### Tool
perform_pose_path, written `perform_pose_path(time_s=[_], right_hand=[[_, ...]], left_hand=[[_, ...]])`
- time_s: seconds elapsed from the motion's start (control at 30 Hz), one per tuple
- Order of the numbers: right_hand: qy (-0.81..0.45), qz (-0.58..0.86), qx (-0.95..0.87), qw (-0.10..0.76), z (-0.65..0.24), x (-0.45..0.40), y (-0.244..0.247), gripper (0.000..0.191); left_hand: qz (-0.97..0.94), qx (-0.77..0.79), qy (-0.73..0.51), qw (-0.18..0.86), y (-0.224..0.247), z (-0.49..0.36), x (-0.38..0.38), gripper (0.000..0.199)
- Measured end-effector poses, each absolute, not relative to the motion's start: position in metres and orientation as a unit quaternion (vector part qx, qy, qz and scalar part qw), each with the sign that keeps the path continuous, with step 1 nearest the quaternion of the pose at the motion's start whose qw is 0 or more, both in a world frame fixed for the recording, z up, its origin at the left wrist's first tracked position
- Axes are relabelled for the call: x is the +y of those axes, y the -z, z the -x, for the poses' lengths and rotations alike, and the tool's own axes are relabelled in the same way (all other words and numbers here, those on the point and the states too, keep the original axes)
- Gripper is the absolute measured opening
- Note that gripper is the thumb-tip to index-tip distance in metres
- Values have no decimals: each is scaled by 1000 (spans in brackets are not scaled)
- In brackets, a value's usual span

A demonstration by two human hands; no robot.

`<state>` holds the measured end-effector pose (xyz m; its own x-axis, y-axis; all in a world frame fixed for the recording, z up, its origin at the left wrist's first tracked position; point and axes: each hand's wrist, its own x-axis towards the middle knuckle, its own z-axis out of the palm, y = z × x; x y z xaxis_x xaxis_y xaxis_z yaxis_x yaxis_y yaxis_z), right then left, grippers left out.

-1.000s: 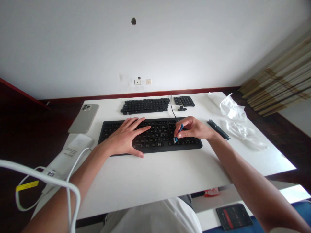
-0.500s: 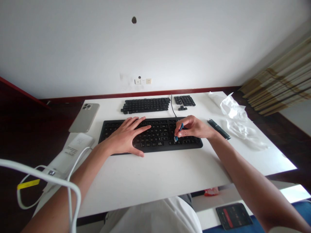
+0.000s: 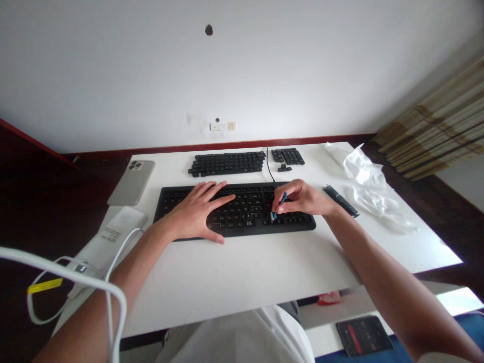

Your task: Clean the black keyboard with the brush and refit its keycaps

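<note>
A black keyboard with its keycaps off lies across the middle of the white table. My left hand rests flat on its left half, fingers spread, the thumb near the front edge. Pinched in my right hand is a small blue brush, slanted, its pale tip down among the key sockets right of centre. Behind the keyboard, removed keycaps are laid out in rows. Another block of keycaps sits further right, with several loose keycaps just in front of it.
A phone and a white power strip lie at the left; a white cable loops over my left forearm. Right of the keyboard are a dark slim packet and crumpled clear plastic. Another phone lies below the table's front edge.
The brush tip has shifted very slightly left among the key sockets. My left hand stays in place on the keyboard.
</note>
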<state>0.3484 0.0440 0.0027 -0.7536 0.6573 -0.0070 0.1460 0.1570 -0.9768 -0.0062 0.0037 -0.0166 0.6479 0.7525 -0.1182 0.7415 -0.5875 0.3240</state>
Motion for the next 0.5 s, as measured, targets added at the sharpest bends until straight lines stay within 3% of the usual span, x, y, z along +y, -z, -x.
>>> perform_pose_path(time_s=[0.5], right_hand=[[-585,276,-729,225,-348,44,-5,19]], left_hand=[[-891,419,-20,175,17,7,3,115]])
